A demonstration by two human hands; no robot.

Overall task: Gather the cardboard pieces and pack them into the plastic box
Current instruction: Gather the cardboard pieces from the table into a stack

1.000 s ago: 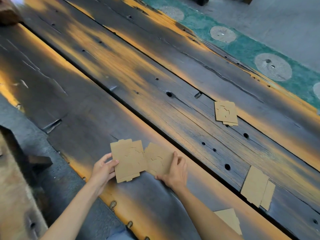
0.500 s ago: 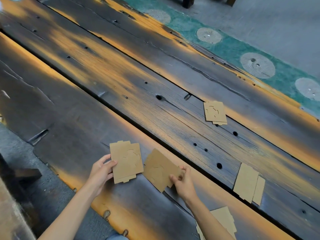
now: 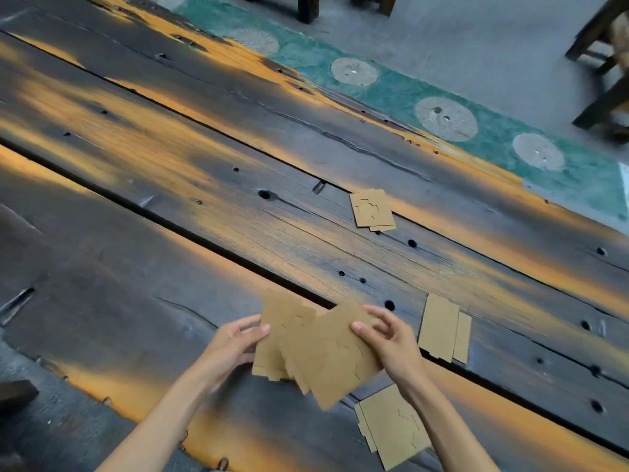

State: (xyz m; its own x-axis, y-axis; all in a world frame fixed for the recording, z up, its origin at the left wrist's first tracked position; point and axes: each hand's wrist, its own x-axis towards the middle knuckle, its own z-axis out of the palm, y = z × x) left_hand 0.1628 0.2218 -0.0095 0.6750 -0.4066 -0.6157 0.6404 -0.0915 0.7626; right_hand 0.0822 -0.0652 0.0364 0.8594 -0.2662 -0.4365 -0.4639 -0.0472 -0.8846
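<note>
Now we are holding an overlapped bunch of cardboard pieces (image 3: 316, 349) above the bench (image 3: 136, 301), left hand (image 3: 231, 349) and right hand (image 3: 391, 342) both grasping it.

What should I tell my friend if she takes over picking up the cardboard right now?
Left hand: holds the left edge of the cardboard bundle above the wooden table.
Right hand: its fingers pinch the bundle's right edge.
Still lying on the table: far stack, a stack to the right, and a near stack under the right forearm.
Done: a few pieces are gathered into the bundle.
Left: pick up the three stacks, then pack everything into the plastic box, which is out of view.
</note>
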